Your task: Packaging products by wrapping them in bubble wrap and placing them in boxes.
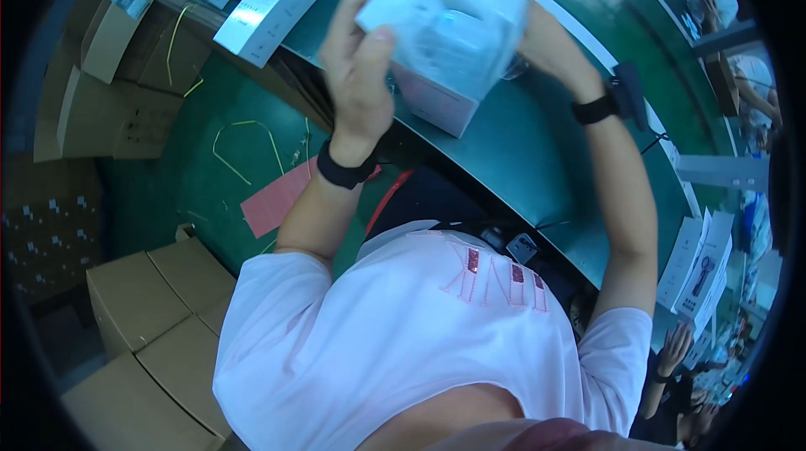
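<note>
1 open white box (432, 102), at the green bench (520, 170) edge — your left hand (359, 73) gripping a flap, your right hand (546, 44) behind, hold hidden. Step, seemingly: box handling; next calls for steady support.

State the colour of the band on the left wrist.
Black; the wristband shows best in the head view.

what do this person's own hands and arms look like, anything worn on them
The left hand is ungloved, as is the visible part of the right hand; the forearms are bare. A broad black band circles the left wrist. A black wristband is on the right, with a dark, blocky piece beside it. Short white sleeves cover the upper arms.
</note>
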`<state>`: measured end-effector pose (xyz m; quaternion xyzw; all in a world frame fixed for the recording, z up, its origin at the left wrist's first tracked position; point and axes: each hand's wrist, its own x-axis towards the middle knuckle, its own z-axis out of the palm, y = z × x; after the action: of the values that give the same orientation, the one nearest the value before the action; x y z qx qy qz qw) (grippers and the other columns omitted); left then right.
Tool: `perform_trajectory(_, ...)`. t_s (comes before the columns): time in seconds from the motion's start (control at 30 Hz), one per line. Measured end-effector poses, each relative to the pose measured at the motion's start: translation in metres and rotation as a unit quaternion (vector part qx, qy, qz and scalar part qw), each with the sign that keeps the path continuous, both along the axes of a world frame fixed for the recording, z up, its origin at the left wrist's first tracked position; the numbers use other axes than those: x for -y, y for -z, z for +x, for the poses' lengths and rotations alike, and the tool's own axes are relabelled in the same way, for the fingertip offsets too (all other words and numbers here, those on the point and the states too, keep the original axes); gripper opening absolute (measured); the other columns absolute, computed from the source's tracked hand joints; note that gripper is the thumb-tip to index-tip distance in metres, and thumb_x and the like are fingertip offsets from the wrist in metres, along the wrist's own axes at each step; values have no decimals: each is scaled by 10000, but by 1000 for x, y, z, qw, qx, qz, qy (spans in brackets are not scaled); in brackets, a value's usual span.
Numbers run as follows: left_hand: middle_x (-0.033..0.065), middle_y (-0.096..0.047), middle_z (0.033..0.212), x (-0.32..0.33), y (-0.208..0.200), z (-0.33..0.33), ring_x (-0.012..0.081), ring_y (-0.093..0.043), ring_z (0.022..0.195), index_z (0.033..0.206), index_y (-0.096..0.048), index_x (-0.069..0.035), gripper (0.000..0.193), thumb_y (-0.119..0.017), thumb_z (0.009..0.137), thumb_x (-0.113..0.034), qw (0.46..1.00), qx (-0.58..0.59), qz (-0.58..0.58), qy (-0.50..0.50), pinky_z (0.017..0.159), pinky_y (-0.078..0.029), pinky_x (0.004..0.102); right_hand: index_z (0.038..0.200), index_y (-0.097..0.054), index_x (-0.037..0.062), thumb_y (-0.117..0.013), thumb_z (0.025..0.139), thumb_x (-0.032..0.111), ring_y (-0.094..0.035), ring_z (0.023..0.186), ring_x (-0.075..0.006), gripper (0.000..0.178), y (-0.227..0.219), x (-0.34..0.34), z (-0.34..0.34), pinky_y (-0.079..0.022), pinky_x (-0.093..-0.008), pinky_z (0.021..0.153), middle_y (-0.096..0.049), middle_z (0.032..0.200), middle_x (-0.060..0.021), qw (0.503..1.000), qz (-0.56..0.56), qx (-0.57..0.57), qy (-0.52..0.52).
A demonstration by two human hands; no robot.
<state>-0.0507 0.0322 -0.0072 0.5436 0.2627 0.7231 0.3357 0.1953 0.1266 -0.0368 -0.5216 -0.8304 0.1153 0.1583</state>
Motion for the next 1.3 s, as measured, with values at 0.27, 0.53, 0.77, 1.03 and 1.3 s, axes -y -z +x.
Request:
perform_trajectory(0.27,102,-576,1227,1,-7,0,170,-531,1130,1450,-360,12,691,-574,871,-298,957,-23,-59,284,990,-397,294,1311,-531,4,-682,847,251,-610,921,-253,547,23,-12,24,-509,-361,785,-583,1041,-194,989,-13,-135,-67)
perform_trajectory(0.53,51,-643,1061,-11,-34,-8,152,-596,979,1229,-556,-4,485,-664,760,-63,921,-145,-161,324,886,-464,301,1248,-571,-32,-629,922,191,-625,701,-139,399,-120,40,75,-536,-292,679,-609,834,-56,915,-131,-357,136)
perform_trajectory(0.77,98,-661,1035,6,-30,37,161,-612,935,1180,-564,20,402,-618,786,-39,966,-133,-115,191,846,-479,304,1335,-490,-11,-520,987,251,-670,1004,-249,436,-214,116,36,-528,-384,924,-652,1094,-169,942,-97,-317,-59)
perform_trajectory(1.03,95,-674,987,2,-19,49,134,-599,899,1167,-573,32,281,-539,935,-123,979,-10,-97,180,804,-482,302,1032,-695,16,-684,886,125,-612,624,-115,183,-183,136,-27,-470,-229,563,-691,824,-53,993,113,14,24)
perform_trajectory(1.3,12,-568,829,7,-25,64,63,-462,760,1131,-572,37,422,-479,1013,-358,976,18,-105,188,667,-399,239,858,-696,-8,-709,754,62,-618,747,-272,125,-176,113,-45,-497,-349,662,-656,790,-125,942,178,173,-226)
